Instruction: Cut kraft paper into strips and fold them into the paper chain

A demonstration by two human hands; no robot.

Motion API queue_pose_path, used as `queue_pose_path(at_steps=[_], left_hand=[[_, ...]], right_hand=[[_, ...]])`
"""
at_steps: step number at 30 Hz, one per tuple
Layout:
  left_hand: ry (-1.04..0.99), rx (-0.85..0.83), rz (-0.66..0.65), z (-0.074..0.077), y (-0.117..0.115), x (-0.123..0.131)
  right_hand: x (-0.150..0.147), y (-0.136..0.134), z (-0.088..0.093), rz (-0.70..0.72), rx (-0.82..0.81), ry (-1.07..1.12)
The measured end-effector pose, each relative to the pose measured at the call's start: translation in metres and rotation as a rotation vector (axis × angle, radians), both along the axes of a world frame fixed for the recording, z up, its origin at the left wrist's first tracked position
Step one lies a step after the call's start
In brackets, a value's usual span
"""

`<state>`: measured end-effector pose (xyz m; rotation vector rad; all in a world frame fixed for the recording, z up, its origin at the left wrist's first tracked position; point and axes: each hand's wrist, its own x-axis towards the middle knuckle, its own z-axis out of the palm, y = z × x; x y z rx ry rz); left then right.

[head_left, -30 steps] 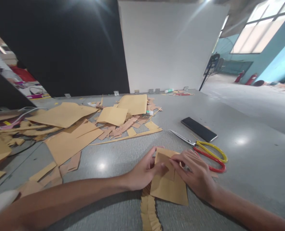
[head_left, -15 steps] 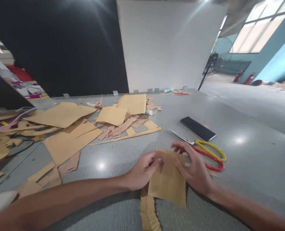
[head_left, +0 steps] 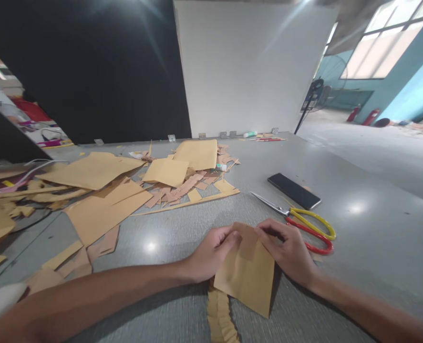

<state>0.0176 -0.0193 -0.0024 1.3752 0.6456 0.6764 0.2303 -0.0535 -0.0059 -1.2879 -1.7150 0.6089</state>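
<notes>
A piece of brown paper point(head_left: 249, 274) is held up by its top edge between my two hands, its lower part hanging toward me. My left hand point(head_left: 214, 252) pinches the top left corner, thumb on the near face. At the top right corner, my right hand point(head_left: 286, 245) has thumb and fingers closed on the same sheet. Below the left hand, a pleated brown paper strip point(head_left: 219, 317) lies on the table, its upper end hidden behind the sheet. Scissors point(head_left: 293, 216) with one yellow and one red handle loop rest just beyond my right hand.
A black phone point(head_left: 293, 190) lies past the scissors. Brown paper sheets point(head_left: 104, 205) and scraps spread over the left and middle of the grey table point(head_left: 376, 238). A glue stick point(head_left: 250, 134) and red pencils point(head_left: 270, 139) lie by the white panel point(head_left: 254, 66). A white rounded object point(head_left: 2, 302) sits at lower left.
My right hand's fingers, spread before, have closed on the paper's top right corner. The paper has tilted, its lower edge swinging a little to the left. My left hand keeps its hold.
</notes>
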Motion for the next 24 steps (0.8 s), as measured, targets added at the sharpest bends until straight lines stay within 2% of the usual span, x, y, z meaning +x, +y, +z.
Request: queue_pose_path(at_steps=[12,19,24], left_hand=[[0.020,-0.013,0.002,-0.0012,0.0011,-0.0009],[0.013,-0.028,-0.027,-0.0028,0.0007,0.0000],[-0.007,-0.080,-0.013,-0.0025,0.0006,0.0014]], right_hand=[[0.0010,0.0007,0.0002,0.022,-0.002,-0.007],[0.0013,0.0017,0.0010,0.145,-0.095,-0.057],[0.0001,-0.0001,0.0005,0.084,-0.078,-0.048]])
